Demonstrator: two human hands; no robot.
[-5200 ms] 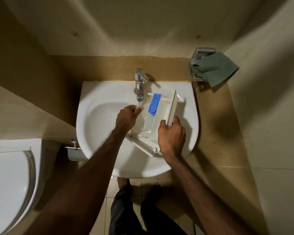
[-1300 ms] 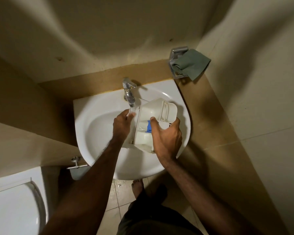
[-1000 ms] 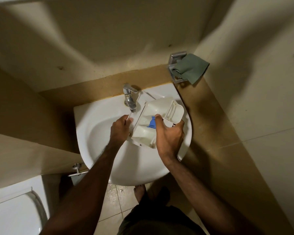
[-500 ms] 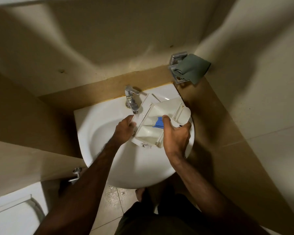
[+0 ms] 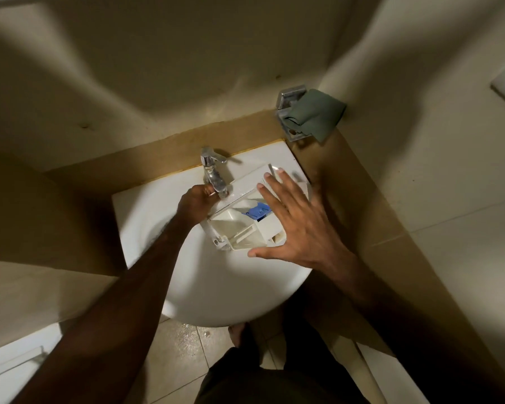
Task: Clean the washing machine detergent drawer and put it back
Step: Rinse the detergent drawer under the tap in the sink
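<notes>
Right hand [image 5: 301, 225] released drawer since half-second ago; now spread flat above it, fingers straight, gripping nothing. Left hand [image 5: 197, 201] curled at drawer's left edge under tap [image 5: 213, 176]; hold on drawer cannot be confirmed. Detergent drawer [image 5: 239, 225] lies in basin [image 5: 216, 287], right side, compartments up. Rinse stage under way or ending (judgement); drying, refitting outstanding. Drawer off-white, yellowish tinge inside, blue insert [image 5: 257, 212] in place.

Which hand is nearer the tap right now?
Left. The left hand is right at the tap spout, fingers curled beside it. The right hand is spread open over the detergent drawer, off to the tap's right.
</notes>
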